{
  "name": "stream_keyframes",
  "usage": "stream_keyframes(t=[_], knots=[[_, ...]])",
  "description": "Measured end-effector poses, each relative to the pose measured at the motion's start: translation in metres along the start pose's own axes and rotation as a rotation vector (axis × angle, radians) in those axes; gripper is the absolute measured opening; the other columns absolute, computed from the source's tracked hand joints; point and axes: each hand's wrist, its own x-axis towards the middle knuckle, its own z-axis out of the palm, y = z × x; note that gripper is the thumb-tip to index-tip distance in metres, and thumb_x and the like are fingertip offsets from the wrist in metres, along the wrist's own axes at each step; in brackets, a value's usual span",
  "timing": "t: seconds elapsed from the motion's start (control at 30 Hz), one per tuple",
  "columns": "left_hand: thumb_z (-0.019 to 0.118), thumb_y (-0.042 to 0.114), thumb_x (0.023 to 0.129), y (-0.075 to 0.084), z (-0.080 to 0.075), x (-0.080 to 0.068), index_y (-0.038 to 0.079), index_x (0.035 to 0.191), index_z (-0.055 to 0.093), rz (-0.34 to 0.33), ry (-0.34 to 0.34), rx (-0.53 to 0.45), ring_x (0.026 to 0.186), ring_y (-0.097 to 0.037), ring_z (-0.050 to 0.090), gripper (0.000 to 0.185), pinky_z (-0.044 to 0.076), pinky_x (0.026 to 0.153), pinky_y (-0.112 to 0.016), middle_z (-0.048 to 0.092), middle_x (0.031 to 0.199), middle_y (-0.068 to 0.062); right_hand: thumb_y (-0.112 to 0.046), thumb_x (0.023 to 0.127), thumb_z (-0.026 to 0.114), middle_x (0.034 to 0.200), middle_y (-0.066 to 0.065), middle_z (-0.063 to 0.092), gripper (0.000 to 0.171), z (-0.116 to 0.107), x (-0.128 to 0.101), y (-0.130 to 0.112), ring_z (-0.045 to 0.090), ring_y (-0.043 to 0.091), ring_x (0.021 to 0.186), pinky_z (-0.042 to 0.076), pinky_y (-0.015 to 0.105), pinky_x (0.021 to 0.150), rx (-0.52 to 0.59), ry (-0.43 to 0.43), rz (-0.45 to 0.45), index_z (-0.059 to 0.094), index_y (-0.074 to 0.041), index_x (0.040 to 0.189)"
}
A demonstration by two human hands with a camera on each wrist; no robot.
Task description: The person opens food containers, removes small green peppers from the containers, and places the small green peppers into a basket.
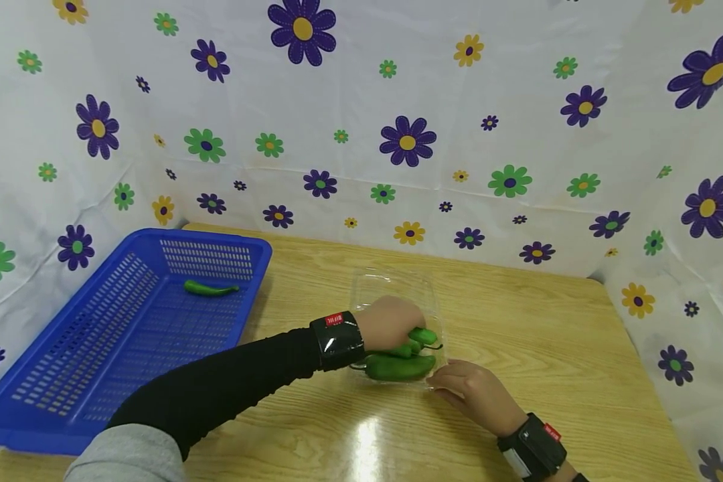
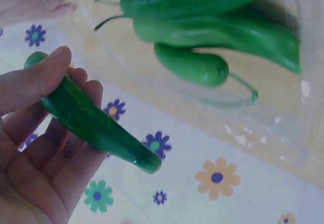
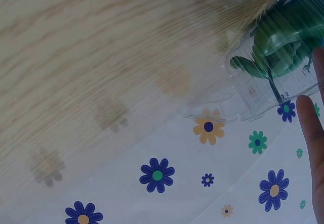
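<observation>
Left hand (image 1: 391, 323) reaching into the clear plastic tray (image 1: 397, 284) at table centre, fingers and thumb curled round one green pepper (image 2: 93, 122), seen plainly from the left wrist: thumb across the top, fingers beneath, blunt end poking out toward five o'clock. Remaining peppers (image 1: 399, 367) heaped in the tray just at six o'clock of that hand, stems trailing; in the left wrist view the same pile (image 2: 212, 29) at one o'clock of the held pepper, apart from it. Right hand (image 1: 472, 393) at five o'clock of the tray, fingers fairly straight and resting against the tray's near corner, curled round nothing; from the right wrist, fingertips (image 3: 310, 128) just beside the ribbed tray wall (image 3: 255, 95). Blue perforated basket (image 1: 66, 375) at nine o'clock of the tray, well apart, with a single green pepper (image 1: 209, 288) lying near its far end. Wooden table (image 1: 578, 348) beneath, flowered cloth (image 1: 518, 100) hung behind and at both sides.
</observation>
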Motion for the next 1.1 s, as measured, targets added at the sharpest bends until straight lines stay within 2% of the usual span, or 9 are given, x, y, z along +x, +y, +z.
stream_keyframes(t=[0.13, 0.27, 0.33, 0.5, 0.57, 0.67, 0.8, 0.93, 1.1], knots=[[0.066, 0.009, 0.085, -0.007, -0.016, -0.011, 0.015, 0.093, 0.072, -0.013, -0.003, -0.025, 0.073, -0.007, 0.052, 0.011, 0.041, 0.063, -0.020, 0.063, 0.082, 0.006, -0.006, 0.068, 0.080, 0.086, -0.006, 0.070, 0.023, 0.000, 0.000, 0.000, 0.066, 0.008, 0.082, 0.055, 0.036, 0.085, 0.003, -0.004, 0.001, 0.073, -0.013, 0.090], [0.069, 0.010, 0.084, -0.015, -0.031, -0.024, 0.015, 0.107, 0.071, -0.036, 0.004, -0.008, 0.091, -0.012, 0.063, 0.024, 0.051, 0.076, -0.027, 0.070, 0.101, 0.001, -0.006, 0.069, 0.080, 0.085, -0.006, 0.070, 0.023, 0.000, 0.000, 0.001, 0.066, 0.007, 0.081, 0.055, 0.036, 0.084, -0.001, -0.008, -0.002, 0.073, -0.013, 0.089], [0.071, 0.012, 0.083, -0.020, -0.038, -0.031, 0.014, 0.104, 0.072, -0.044, 0.018, -0.011, 0.092, -0.015, 0.064, 0.021, 0.052, 0.077, -0.030, 0.070, 0.099, 0.000, -0.006, 0.068, 0.080, 0.085, -0.006, 0.070, 0.023, 0.001, -0.001, 0.001, 0.066, 0.007, 0.081, 0.055, 0.035, 0.084, -0.007, -0.007, -0.004, 0.073, -0.014, 0.089], [0.073, 0.011, 0.080, -0.040, -0.045, -0.050, 0.015, 0.088, 0.071, -0.051, 0.074, -0.015, 0.080, -0.014, 0.060, 0.009, 0.050, 0.072, -0.029, 0.066, 0.085, 0.001, -0.006, 0.068, 0.080, 0.085, -0.006, 0.070, 0.023, 0.001, -0.001, 0.002, 0.066, 0.007, 0.081, 0.055, 0.035, 0.084, -0.016, -0.006, -0.006, 0.073, -0.014, 0.089], [0.074, 0.010, 0.079, -0.049, -0.048, -0.058, 0.015, 0.088, 0.072, -0.066, 0.090, -0.015, 0.079, -0.014, 0.060, 0.011, 0.050, 0.072, -0.029, 0.066, 0.085, 0.002, -0.006, 0.068, 0.080, 0.085, -0.006, 0.070, 0.023, 0.002, -0.001, 0.002, 0.066, 0.007, 0.081, 0.055, 0.035, 0.084, -0.015, -0.004, -0.007, 0.073, -0.014, 0.089], [0.074, 0.010, 0.079, -0.062, -0.054, -0.069, 0.013, 0.094, 0.073, -0.113, 0.095, -0.020, 0.082, -0.014, 0.061, 0.016, 0.052, 0.076, -0.030, 0.068, 0.088, 0.001, -0.006, 0.068, 0.080, 0.086, -0.006, 0.070, 0.024, 0.002, -0.001, 0.002, 0.066, 0.007, 0.081, 0.055, 0.035, 0.085, -0.012, -0.004, -0.007, 0.073, -0.013, 0.089], [0.072, 0.009, 0.080, -0.078, -0.063, -0.086, 0.010, 0.100, 0.073, -0.209, 0.097, -0.085, 0.086, -0.016, 0.064, 0.020, 0.053, 0.079, -0.034, 0.070, 0.093, -0.003, -0.006, 0.068, 0.080, 0.086, -0.006, 0.070, 0.023, 0.002, -0.002, 0.002, 0.066, 0.008, 0.081, 0.054, 0.035, 0.085, -0.011, -0.006, -0.004, 0.073, -0.013, 0.089], [0.072, 0.008, 0.080, -0.093, -0.069, -0.106, 0.009, 0.104, 0.072, -0.292, 0.143, -0.124, 0.086, -0.017, 0.065, 0.024, 0.054, 0.078, -0.036, 0.071, 0.096, -0.004, -0.007, 0.068, 0.081, 0.085, -0.006, 0.070, 0.024, 0.002, -0.002, 0.002, 0.066, 0.007, 0.081, 0.054, 0.035, 0.085, -0.019, -0.002, 0.005, 0.073, -0.014, 0.089], [0.072, 0.005, 0.080, -0.115, -0.069, -0.128, 0.005, 0.110, 0.070, -0.373, 0.198, -0.145, 0.086, -0.019, 0.063, 0.030, 0.052, 0.080, -0.039, 0.070, 0.098, -0.007, -0.007, 0.068, 0.081, 0.085, -0.006, 0.070, 0.024, 0.002, -0.003, 0.002, 0.066, 0.008, 0.081, 0.054, 0.034, 0.085, -0.026, 0.003, 0.008, 0.073, -0.015, 0.089]])
